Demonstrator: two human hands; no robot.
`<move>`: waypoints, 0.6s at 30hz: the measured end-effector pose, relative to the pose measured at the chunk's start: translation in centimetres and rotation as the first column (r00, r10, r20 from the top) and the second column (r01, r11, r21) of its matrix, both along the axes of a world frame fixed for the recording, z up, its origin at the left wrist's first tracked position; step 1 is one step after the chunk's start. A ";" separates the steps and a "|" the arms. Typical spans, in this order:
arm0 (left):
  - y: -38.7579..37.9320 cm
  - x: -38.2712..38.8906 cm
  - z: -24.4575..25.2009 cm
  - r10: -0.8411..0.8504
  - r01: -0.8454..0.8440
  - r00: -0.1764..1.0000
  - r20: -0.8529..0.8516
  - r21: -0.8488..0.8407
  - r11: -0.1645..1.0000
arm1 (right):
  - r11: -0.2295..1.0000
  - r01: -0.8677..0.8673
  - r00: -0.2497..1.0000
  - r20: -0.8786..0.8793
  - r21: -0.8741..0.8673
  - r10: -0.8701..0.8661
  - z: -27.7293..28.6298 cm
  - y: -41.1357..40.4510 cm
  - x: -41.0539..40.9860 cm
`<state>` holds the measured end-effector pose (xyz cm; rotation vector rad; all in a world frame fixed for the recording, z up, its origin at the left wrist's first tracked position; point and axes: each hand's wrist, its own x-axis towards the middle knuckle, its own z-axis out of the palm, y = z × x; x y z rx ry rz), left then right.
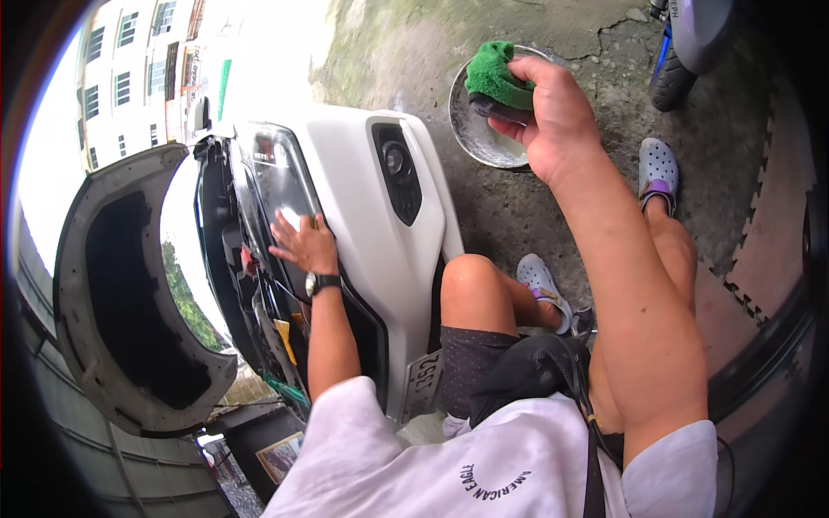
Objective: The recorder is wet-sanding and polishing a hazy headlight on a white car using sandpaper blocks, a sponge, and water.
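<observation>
My right hand grips a folded green microfibre cloth with a dark grey layer at its lower edge. The cloth is held above a round metal-rimmed basin on the ground, which has a whitish inside partly hidden by the hand. My left hand, with a watch at the wrist, rests with spread fingers at the lower end of the headlight of a white car. The white front bumper and its fog lamp lie between the two hands.
The car's hood stands raised at the left, over the engine bay. A yellow-handled brush or tool and a teal item lie near the grille. A wheeled vehicle's tyre is at upper right, above interlocking foam mats.
</observation>
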<state>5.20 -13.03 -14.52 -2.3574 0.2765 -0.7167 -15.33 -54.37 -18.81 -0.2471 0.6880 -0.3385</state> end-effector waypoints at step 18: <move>-4.4 4.6 1.7 0.002 -0.002 0.999 -0.050 -0.003 1.000 | 0.999 0.035 0.999 0.003 -0.039 -0.035 -0.2 -0.2 0.0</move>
